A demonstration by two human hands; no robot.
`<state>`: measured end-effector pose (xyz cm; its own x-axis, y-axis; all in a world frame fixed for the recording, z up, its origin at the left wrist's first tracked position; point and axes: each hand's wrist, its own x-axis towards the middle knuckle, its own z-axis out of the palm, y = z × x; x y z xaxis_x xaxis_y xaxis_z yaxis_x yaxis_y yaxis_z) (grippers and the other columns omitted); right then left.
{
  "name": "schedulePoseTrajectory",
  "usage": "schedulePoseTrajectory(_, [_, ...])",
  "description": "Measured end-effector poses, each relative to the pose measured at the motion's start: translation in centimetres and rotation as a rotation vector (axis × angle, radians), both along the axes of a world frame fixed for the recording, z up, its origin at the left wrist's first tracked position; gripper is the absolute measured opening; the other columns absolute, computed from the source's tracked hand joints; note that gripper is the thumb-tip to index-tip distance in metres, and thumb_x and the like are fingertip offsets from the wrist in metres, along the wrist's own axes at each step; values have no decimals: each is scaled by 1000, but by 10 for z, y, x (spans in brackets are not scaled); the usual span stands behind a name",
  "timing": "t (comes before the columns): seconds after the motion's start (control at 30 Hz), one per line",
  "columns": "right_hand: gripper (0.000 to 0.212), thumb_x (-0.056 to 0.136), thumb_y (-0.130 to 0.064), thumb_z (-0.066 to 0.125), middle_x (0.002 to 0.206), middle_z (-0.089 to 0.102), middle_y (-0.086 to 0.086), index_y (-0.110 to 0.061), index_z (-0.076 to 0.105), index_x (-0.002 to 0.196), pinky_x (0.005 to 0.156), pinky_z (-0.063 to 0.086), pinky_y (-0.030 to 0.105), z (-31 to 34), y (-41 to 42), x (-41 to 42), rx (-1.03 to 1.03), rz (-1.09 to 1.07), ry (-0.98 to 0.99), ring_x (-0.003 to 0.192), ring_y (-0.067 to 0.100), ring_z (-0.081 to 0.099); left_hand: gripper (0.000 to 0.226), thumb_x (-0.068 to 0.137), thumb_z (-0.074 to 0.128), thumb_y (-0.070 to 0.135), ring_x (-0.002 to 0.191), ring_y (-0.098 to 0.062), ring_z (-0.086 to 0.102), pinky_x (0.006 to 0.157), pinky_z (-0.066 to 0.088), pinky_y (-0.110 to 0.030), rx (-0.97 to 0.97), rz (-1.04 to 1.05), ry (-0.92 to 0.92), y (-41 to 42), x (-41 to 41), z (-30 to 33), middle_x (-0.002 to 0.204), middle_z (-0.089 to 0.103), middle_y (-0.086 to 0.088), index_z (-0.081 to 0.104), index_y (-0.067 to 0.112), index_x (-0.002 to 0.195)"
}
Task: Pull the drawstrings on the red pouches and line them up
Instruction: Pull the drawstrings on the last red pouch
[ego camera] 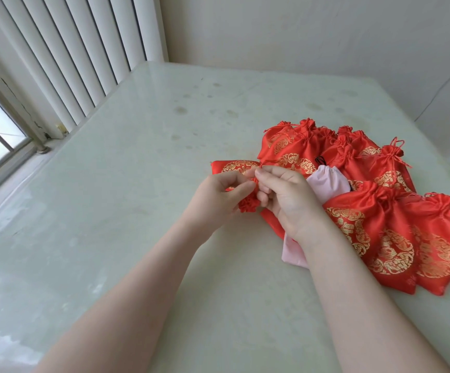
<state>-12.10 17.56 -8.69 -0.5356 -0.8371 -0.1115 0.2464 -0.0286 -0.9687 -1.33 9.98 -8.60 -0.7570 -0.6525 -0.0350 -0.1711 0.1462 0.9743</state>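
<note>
Between both hands lies a red pouch [248, 207] with gold print, its mouth gathered into a ruffle. My left hand [218, 195] pinches the pouch at the gathered neck. My right hand [286, 197] pinches its thin red drawstring [265, 162] close to the left fingertips. Another flat red pouch [232, 166] lies just behind the hands. Several red pouches with shut mouths lie overlapping at the right, one group at the back [326, 146] and two nearer ones [396, 238].
A pale pink pouch [329, 181] lies among the red ones, partly under my right wrist. The pale green glossy table [137, 184] meets a window with vertical blinds [65, 57] on the left and a white wall behind.
</note>
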Motion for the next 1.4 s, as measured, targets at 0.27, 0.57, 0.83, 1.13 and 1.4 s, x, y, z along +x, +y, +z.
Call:
schedulePoseTrajectory(0.27, [44,83,13,33,39,33,-13,-21,59,95,41,22,22,-3,-7,3,58,-173,91,37,7,27,23,94,41,8,47,-7,37,50,33,-16,439,53,105,-5,-1,2,63,51,6,50,14,73])
schedulePoseTrajectory(0.57, [19,92,-3,49,53,59,-4,-18,59,87,36,23,14,-1,-3,1,71,-219,-181,38,3,34,25,94,39,11,36,-4,24,33,16,-13,652,94,300,-20,0,2,73,53,3,50,13,72])
schedulePoseTrajectory(0.83, [23,90,-2,51,71,66,-2,-20,63,85,42,29,12,7,0,0,-85,-296,-142,51,3,39,28,96,45,14,33,-3,24,33,19,-12,422,-14,89,-12,0,2,51,48,9,48,13,69])
schedulePoseTrajectory(1.13, [23,86,7,54,65,69,-9,-13,63,82,68,44,8,8,-2,10,-209,-151,283,69,-3,64,32,83,46,4,39,-2,35,44,29,-15,-108,-28,-156,-2,-1,-2,45,48,11,50,20,56])
schedulePoseTrajectory(1.4, [43,93,3,44,82,70,-10,-33,49,115,66,43,12,4,-3,8,-177,-106,444,66,1,56,35,91,54,15,39,-3,34,44,29,-15,-125,-96,-129,-5,1,-3,41,44,12,48,14,57])
